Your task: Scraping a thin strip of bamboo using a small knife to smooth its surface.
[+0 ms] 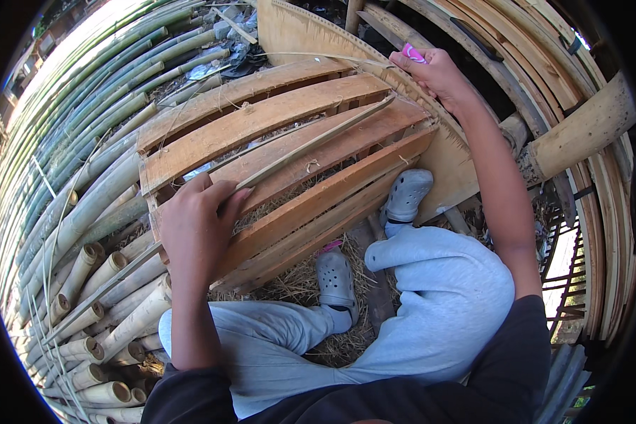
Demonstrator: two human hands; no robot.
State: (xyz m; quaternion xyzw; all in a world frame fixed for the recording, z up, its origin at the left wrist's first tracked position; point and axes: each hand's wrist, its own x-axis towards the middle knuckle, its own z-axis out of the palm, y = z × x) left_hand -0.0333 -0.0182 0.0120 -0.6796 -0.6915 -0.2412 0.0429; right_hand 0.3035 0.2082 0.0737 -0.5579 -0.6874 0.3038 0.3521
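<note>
Bamboo strip [318, 144] lies diagonally across the slatted surface [265, 116], pinched in our left hand [201, 215]; our right hand [434, 74] grips a pink item [413, 53]. Stacked poles [92, 213] flank us at left; a wooden board [451, 164] borders the surface's right end.

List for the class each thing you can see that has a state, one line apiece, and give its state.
Long strip: laid slantwise across the slats, gripped
Left hand: closed on the long strip
Right hand: curled shut, grip partly hidden
Pink item: at the right hand, partly covered
Slatted wooden frame: gaps between slats
Bamboo poles: cut, piled up
Grey clogs: worn
</note>
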